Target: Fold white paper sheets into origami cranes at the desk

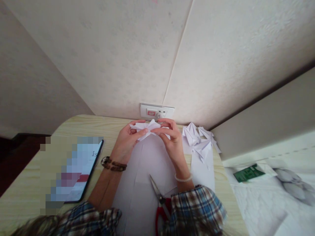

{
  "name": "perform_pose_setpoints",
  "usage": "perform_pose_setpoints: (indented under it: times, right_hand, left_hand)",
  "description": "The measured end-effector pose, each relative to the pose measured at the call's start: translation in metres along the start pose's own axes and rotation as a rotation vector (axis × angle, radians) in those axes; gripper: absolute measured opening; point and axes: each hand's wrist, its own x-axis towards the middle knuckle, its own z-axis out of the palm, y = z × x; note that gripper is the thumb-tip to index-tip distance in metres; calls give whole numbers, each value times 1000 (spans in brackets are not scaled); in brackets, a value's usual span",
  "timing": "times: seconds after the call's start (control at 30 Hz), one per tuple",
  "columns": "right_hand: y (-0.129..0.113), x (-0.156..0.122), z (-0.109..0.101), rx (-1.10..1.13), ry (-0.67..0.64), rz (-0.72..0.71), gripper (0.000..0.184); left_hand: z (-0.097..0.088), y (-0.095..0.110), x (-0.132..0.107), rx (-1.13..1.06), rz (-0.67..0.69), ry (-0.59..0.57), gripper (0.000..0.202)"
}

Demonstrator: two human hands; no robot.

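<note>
I see both hands raised together over the far edge of the table (29, 193). Left hand (126, 141) and right hand (171, 139) each pinch the same folded white paper (145, 126), fingers closed on it. Beneath the wrists lies a flat white sheet (145, 177). Scissors (159, 201) with red handles rest by the right forearm. Right of the right hand, more folded paper pieces (199, 141). Left of the left hand, a phone (81, 170). Beyond the hands, a wall socket (156, 112).

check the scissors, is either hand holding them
No, the scissors lie on the white paper sheet while both hands pinch the folded paper piece.
</note>
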Motion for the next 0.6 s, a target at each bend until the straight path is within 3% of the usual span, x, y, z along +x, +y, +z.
perform_pose_setpoints:
  times: [0.3,0.6]
  right_hand:
    - [-2,0,3,-40,-19,-26,22]
    - [-7,0,8,33,-29,110,7]
  left_hand:
    - [-4,-2,2,41,23,10,50]
    - [-2,-6,3,81,64,48,47]
